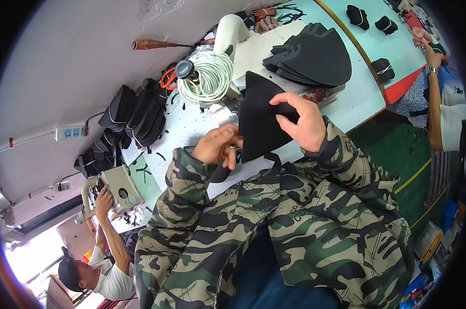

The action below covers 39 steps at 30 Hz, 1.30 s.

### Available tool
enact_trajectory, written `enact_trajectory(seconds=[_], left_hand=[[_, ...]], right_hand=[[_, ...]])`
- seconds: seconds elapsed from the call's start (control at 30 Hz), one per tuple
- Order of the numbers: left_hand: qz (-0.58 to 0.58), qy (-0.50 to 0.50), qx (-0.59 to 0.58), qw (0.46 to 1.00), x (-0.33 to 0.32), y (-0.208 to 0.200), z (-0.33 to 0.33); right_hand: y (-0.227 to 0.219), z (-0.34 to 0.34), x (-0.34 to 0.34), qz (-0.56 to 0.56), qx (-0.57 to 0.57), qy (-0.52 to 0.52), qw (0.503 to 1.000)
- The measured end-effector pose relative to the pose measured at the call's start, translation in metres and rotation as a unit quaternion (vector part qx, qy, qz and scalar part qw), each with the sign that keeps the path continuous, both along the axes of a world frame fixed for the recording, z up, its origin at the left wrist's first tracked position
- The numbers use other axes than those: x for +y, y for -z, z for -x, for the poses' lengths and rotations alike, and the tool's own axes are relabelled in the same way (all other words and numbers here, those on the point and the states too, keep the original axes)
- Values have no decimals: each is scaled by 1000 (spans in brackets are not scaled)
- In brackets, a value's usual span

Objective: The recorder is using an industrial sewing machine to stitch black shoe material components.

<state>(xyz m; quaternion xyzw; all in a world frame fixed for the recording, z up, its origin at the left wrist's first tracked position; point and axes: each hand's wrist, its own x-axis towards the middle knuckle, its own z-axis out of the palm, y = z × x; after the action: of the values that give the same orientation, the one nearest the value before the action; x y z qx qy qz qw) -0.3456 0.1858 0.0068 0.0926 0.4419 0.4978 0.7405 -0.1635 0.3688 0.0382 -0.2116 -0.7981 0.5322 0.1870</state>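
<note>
A black curved panel (261, 121), apparently fabric or foam, stands tilted in front of me at the sewing machine (232, 33). My right hand (304, 123) has it by its right side, with the thumb and index finger bent against its face and a gap between their tips. The other fingers are hidden. At the panel's left edge my left hand (215, 147) is closed, its fingers curled near a small metallic thing I cannot make out. A coil of pale cord (206, 77) hangs on the machine and covers part of it.
Black panels (320, 54) lie stacked behind the right hand. Tied black bundles (135, 116) line the wall at left. A screwdriver (150, 45) sticks out near the wall. At lower left a co-worker (101, 268) uses another machine (122, 190); another person's hands (428, 49) are at far right.
</note>
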Motion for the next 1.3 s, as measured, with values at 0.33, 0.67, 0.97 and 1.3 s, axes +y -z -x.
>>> enact_trajectory(seconds=[0.33,0.67,0.97,1.3], left_hand=[[136,6,109,985,9,8,24],[203,49,341,917,54,2,25],[-9,48,711,702,10,39,38],[136,337,783,504,-70,64,31]], right_hand=[[36,-14,-57,-77,-45,-141,986],[-4,4,-58,-144,-107,-137,974],[-36,-4,36,-288,74,165,941],[8,-28,57,-421,-45,111,899]])
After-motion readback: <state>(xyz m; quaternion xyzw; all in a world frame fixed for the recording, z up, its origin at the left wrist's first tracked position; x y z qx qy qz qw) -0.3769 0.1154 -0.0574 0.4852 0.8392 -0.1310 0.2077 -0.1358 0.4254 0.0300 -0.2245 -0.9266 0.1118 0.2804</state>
